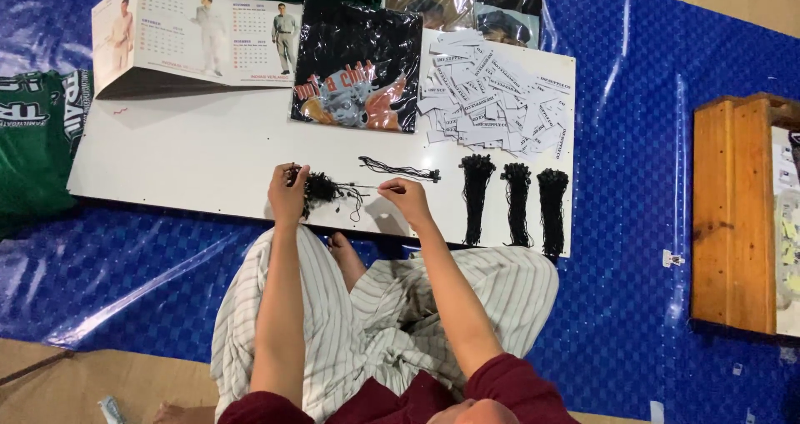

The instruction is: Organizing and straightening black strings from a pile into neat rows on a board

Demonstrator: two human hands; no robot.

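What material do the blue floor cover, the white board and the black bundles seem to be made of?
Blue floor cover: likely plastic tarpaulin; it is glossy with a woven grid pattern and creases. White board: stiff, smooth and matte, perhaps laminated wood or plastic; I cannot tell which. Black bundles: thin cords or strings, dull and limp. The left hand holds a tangled bunch of them; the right hand pinches one strand.

One head-worn camera here, looking steeply down past the person's lap onto the white board (208, 153) on the blue tarp (633, 140), fairly close.
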